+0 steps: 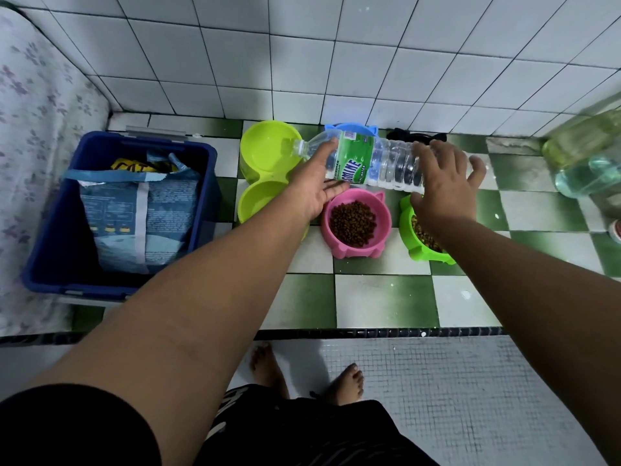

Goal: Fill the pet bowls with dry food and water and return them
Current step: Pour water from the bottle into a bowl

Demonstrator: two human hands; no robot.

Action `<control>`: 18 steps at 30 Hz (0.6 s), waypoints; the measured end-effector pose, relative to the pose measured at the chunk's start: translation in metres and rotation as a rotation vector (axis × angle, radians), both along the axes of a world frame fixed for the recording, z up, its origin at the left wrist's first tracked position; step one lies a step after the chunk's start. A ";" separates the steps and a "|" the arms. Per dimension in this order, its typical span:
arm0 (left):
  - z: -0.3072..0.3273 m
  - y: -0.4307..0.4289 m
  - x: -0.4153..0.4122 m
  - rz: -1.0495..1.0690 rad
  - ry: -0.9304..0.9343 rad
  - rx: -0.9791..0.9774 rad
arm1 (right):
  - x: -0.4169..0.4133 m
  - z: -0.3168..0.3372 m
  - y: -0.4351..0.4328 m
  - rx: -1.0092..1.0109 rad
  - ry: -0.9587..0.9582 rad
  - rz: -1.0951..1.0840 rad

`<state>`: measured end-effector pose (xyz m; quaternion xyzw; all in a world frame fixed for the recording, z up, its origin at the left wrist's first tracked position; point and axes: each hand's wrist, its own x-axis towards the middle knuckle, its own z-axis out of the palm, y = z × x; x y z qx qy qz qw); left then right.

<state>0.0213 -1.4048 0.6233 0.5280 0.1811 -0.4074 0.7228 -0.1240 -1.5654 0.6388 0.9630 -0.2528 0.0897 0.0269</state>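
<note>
A clear water bottle [379, 159] with a green label lies nearly level, its open mouth over the far half of a lime-green double bowl [265, 153]. My left hand [319, 186] grips the bottle near its neck from below. My right hand [443, 176] holds its base end, fingers spread over it. A pink bowl [381, 218] full of brown kibble stands below the bottle. A green bowl [411, 243] with kibble sits partly under my right wrist. A blue bowl [359, 127] is mostly hidden behind the bottle.
A dark blue bin [43, 257] at left holds a pet-food bag [137, 210]. A large water jug [591, 159] lies at the right edge. A tiled wall is close behind the bowls. A black-edged step [369, 332] runs in front, with my bare feet below it.
</note>
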 end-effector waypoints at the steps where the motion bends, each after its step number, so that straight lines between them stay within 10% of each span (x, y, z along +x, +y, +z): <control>1: 0.000 0.000 0.000 0.002 0.001 0.000 | 0.000 0.001 0.000 0.001 0.000 0.003; 18: -0.008 -0.002 0.003 0.027 -0.003 -0.021 | 0.003 0.000 0.000 -0.001 0.014 0.008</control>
